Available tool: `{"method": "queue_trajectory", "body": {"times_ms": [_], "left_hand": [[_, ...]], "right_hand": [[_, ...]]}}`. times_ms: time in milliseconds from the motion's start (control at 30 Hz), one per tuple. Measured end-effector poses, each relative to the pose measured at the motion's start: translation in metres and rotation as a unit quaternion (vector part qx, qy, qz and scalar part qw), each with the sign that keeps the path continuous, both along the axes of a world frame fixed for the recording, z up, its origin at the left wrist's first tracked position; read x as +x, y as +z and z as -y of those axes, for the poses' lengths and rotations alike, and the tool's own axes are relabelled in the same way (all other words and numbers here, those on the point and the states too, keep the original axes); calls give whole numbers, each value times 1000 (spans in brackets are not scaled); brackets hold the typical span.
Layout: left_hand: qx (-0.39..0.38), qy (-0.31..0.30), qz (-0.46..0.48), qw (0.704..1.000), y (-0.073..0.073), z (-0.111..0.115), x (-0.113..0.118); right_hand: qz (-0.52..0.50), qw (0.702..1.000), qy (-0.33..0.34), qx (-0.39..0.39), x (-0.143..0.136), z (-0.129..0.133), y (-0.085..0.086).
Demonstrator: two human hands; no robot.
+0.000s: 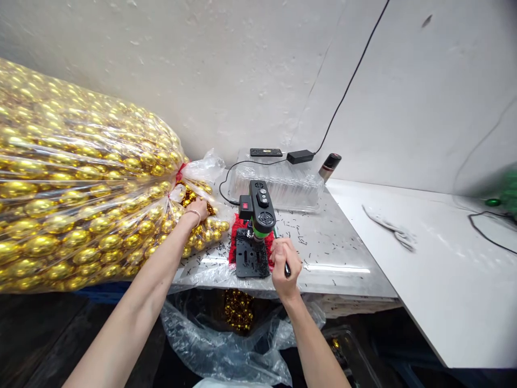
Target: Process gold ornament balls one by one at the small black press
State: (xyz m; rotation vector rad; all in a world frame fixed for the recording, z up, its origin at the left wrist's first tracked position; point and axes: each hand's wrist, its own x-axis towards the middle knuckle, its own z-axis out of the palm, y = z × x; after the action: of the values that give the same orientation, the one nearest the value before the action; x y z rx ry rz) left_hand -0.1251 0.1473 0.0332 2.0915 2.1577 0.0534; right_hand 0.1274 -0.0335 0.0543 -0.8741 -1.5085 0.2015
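Note:
My left hand (196, 210) reaches among shiny gold baubles (210, 233) that spill from the tied mouth of a big clear bag (89, 188). Its fingertips are hidden, so its grip does not show. My right hand (286, 261) is closed round a black-ended handle (287, 269), whose green shaft points up towards a small black bench machine (262, 205). Whether the handle joins the machine is hidden. The machine has a green collar and a slotted black base plate (252, 256), which stands on a red mat (233, 242).
Behind the machine lies a clear plastic tray (278, 186) with a black power adapter (300, 157) and its cable. A spray can (330, 166) leans by the wall. Black scraps litter the metal tabletop (343, 258). Below, a plastic bag (194, 334) hangs open with gold baubles (238, 310) inside.

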Motion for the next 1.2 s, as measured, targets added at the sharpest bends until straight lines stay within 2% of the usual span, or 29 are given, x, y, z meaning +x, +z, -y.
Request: {"method": "queue_trajectory", "body": {"times_ms": [100,200,500,800,867,900,933,1000,1033,1067,1133,1200], "left_hand": [[2,-38,9,999,-6,-2,-4],[10,-74,17,997,-6,-3,-8],[9,-94,63,994,0,-1,0],[39,-4,162,986,16,10,8],[53,19,239,969,20,21,8],[58,39,321,945,22,29,8],[55,61,425,902,24,39,8],[27,102,631,768,28,62,7],[6,115,704,701,30,73,7],[-18,121,748,653,32,85,8],[-53,136,797,586,34,105,13],[-83,161,820,543,30,120,22]], "right_hand": [[-2,1000,0,1,0,0,-2],[-9,1000,3,3,0,-1,-2],[-4,1000,5,10,0,-1,-5],[9,1000,14,22,2,-2,-5],[17,1000,13,19,2,-2,-5],[19,1000,12,17,3,-1,-4],[19,1000,12,13,3,-1,-4],[15,1000,9,7,3,0,-4],[13,1000,8,4,3,0,-4],[12,1000,6,4,2,0,-3],[11,1000,4,6,2,0,-3],[12,1000,3,10,2,-1,-3]]}}
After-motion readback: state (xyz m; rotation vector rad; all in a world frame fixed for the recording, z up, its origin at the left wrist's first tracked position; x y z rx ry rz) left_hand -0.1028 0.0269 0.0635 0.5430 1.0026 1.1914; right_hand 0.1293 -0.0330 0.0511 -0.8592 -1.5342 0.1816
